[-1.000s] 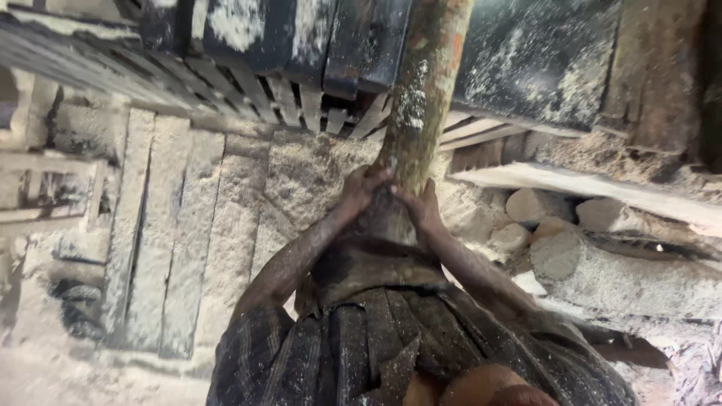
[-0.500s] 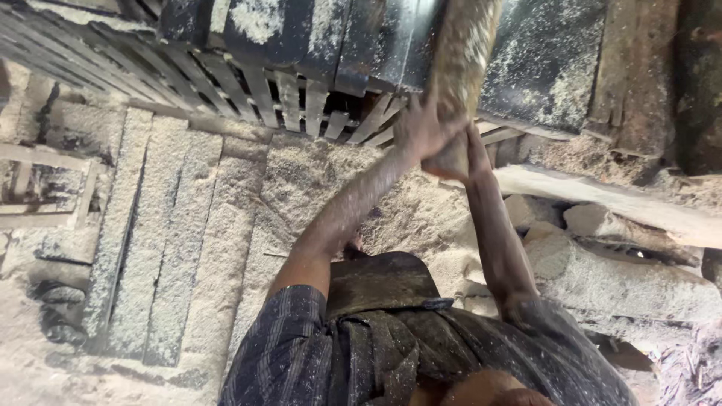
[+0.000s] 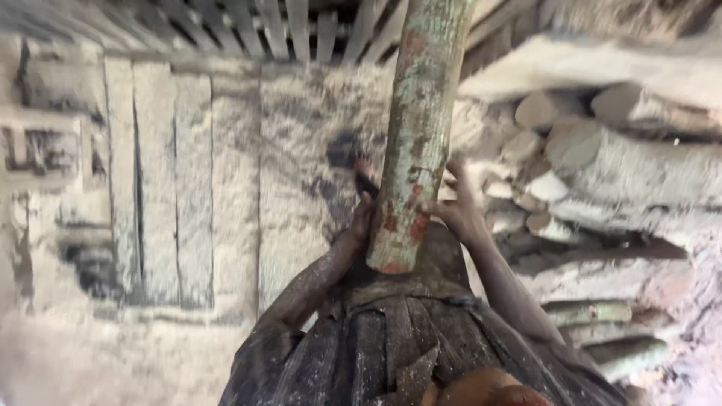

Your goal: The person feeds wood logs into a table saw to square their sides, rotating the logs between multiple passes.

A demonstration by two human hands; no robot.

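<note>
Log point(image 3: 414, 143), round and greenish with reddish patches of bark, stands near upright in the middle of the view, its lower cut end just above the person's dark, dust-flecked shirt point(image 3: 398, 338). Both hands clasp it near that lower end. Left hand point(image 3: 366, 207) lies against the log's left side, its grip closed on the wood, though the fingers are partly hidden behind the trunk. Right hand point(image 3: 455, 210) holds the right side, thumb pressed on the bark and fingers spread up along it, so this grip too is closed on the log. Behind the log, sawdust point(image 3: 301, 150) covers the floor, with pale planks point(image 3: 158, 180) lying side by side at left. A slatted frame point(image 3: 301, 30) runs across the top. At right, a stack of cut logs point(image 3: 602, 150) shows its round ends, near the right hand but apart from it.
</note>
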